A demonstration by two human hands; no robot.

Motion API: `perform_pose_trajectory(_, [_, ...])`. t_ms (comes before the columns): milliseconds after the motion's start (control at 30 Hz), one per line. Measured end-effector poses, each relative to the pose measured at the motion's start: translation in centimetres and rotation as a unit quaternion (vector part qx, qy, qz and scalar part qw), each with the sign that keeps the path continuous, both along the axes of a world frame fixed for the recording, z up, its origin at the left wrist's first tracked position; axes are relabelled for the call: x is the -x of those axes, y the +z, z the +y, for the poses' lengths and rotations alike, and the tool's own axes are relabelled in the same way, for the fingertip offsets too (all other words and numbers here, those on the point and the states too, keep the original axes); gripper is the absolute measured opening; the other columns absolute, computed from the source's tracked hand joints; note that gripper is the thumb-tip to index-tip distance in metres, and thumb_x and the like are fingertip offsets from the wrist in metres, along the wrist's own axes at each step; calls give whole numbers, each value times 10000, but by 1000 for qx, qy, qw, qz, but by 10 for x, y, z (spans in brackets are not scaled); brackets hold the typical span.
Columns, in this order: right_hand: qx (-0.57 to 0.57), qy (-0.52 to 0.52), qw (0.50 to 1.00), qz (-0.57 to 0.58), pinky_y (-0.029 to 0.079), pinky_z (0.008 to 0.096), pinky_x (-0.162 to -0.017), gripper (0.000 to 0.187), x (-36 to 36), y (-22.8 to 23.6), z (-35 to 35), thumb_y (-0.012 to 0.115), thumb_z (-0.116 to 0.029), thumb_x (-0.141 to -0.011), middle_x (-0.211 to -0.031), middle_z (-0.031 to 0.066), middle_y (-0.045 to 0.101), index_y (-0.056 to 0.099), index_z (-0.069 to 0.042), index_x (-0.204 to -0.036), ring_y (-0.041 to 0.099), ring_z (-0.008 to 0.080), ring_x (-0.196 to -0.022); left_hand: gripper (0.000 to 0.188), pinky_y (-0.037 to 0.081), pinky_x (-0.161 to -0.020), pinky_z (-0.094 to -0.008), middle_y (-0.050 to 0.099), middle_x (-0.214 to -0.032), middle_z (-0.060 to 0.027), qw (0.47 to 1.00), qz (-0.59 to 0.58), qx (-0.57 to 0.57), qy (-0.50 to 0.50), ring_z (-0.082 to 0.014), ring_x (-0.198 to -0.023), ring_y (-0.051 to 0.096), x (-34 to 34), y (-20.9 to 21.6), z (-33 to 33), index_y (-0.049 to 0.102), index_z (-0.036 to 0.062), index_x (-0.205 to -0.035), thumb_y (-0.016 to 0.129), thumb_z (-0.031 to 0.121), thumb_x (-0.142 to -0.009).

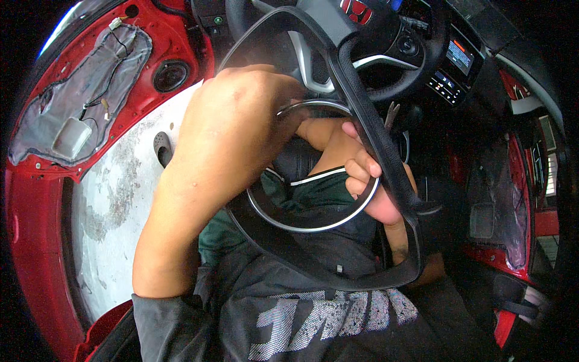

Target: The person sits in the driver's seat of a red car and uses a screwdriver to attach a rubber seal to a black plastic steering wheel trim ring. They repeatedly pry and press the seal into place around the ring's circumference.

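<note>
Over my lap is a black instrument cluster bezel [345, 78], a wide frame with a thin silver ring [295, 229] inside it. My right hand [377, 196] holds the bezel at its right side, fingers curled over the inner edge and the palm behind the frame. Across the upper left of the bezel bends my left hand [256, 93], its back toward me. Its fingers curl down beside the ring and are mostly hidden, so what they hold, if anything, cannot be made out.
The steering wheel [437, 54] stands just beyond the bezel, with a lit screen [460, 57] to its right. At left, the open red door [158, 30] shows a bare inner panel with loose wiring and a round speaker [170, 76]. A grey shoe [161, 149] shows on the pale ground.
</note>
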State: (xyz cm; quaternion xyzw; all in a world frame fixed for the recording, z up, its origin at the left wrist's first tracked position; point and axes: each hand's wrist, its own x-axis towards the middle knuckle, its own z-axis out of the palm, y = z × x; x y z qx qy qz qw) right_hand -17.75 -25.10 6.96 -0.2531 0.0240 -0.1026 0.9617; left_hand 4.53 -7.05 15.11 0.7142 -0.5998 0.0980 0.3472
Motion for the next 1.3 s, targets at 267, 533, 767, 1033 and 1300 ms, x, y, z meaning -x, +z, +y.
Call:
perform_pose_trajectory(267, [263,-105,959,-13,506,228,-629,590,-16,17,3,645,-159,-1077,-1060,56,650,442,-15,-1611,611,79,-755,220,593,-721,-412,745,-950,-101,984,-92,150,13,-297,-835,741,3,-33,-27,813,84,-1059,828,97,-840])
perform_pose_trajectory(533, [713,-325,618,-66,545,387,-642,568,-50,24,48,838,-39,-907,-966,142,735,643,-25,-1441,708,227,-718,442,625,-911,-393,750,-1196,-119,695,657,280,-80,-245,-1063,749,25,-88,-7,630,19,-1389,553,354,-1112])
perform_pose_trajectory(767, [752,-385,534,-46,554,455,-635,513,-73,20,72,884,-124,-866,-826,149,717,714,-41,-1343,722,356,-707,888,621,-944,-456,744,-1180,-187,492,785,290,-239,-336,-1056,745,22,-65,-4,545,-1,-1528,258,724,-1102])
perform_pose_trajectory(1033, [708,-338,619,-4,625,479,-833,468,-84,32,95,778,-33,-932,-1124,277,768,629,14,-1373,777,466,-999,1226,614,-945,-424,725,-1197,-163,533,765,292,-214,-264,-1039,721,24,-50,10,529,-8,-1549,144,984,-940])
perform_pose_trajectory(1300, [720,-331,609,-1,626,486,-855,465,-89,27,106,772,-36,-937,-1184,312,751,618,35,-1370,766,489,-1050,1170,619,-922,-414,739,-1131,-159,520,781,290,-186,-261,-1006,740,24,-49,22,546,-3,-1527,178,958,-969])
